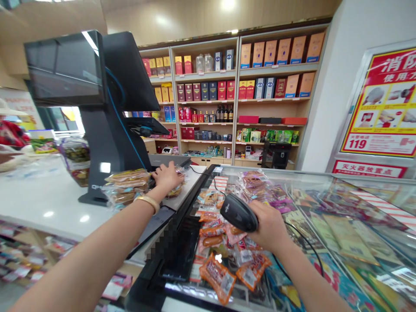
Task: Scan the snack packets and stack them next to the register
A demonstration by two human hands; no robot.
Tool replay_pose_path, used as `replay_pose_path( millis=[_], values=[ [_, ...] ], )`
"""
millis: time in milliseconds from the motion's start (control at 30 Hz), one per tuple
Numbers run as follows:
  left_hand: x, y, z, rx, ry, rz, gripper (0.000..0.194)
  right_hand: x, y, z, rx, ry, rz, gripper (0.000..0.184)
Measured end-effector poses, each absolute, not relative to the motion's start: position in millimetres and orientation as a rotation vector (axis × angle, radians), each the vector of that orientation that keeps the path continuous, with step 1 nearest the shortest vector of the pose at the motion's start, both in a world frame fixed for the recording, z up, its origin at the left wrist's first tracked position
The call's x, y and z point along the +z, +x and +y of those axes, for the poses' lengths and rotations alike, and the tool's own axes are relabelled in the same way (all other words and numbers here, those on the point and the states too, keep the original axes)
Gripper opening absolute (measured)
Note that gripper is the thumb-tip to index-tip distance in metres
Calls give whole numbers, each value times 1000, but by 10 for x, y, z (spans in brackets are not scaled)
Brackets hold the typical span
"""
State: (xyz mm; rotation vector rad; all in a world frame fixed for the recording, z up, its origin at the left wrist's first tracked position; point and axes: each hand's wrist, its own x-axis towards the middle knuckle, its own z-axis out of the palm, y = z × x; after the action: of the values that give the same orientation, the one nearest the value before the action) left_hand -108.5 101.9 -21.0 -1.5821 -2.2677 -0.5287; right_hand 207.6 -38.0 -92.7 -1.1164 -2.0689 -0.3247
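Observation:
My right hand (pixel 269 225) is wrapped round a black barcode scanner (pixel 238 212), held above the glass counter with its head toward the left. Under it lie several orange-wrapped sausages (pixel 217 277) and other small snack packets. My left hand (pixel 167 177), with a bangle at the wrist, reaches forward with its fingers apart. It is over clear-wrapped snack packets (pixel 177 188) beside the till; whether its fingertips touch them I cannot tell. Just left of that hand sits a stack of clear-wrapped flat brown snacks (pixel 126 186). More purple-and-clear packets (pixel 255 180) lie farther back on the glass.
A black till with screens (pixel 110 125) stands on the white counter (pixel 48 195) at left, near a jar-like container (pixel 76 160). The scanner's cable (pixel 308 238) loops beside my right forearm. Shelves of boxes (pixel 208 91) line the back wall. Part of another person (pixel 13 134) shows at far left.

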Motion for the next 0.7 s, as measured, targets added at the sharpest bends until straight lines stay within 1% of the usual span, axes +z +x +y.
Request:
replay_pose_path(
  millis=[233, 433, 533, 633, 700],
  values=[
    [-168, -1072, 898, -456, -1737, -2147, 84, -907, 2060, -392, -323, -1101, -2055, 10],
    [-199, -1150, 946, -400, -1738, -2245, 75, -903, 2056, -390, -324, -1087, -2059, 11],
    [-224, -1192, 992, -412, -1725, -2250, 77, -902, 2057, -389, -312, -1081, -2064, 12],
    [-248, -1182, 981, -482, -1760, -2146, 84, -898, 2057, -392, -315, -1087, -2061, 12],
    [-265, -1128, 921, -547, -1838, -1992, 86, -895, 2056, -397, -317, -1101, -2065, 13]
  ],
)
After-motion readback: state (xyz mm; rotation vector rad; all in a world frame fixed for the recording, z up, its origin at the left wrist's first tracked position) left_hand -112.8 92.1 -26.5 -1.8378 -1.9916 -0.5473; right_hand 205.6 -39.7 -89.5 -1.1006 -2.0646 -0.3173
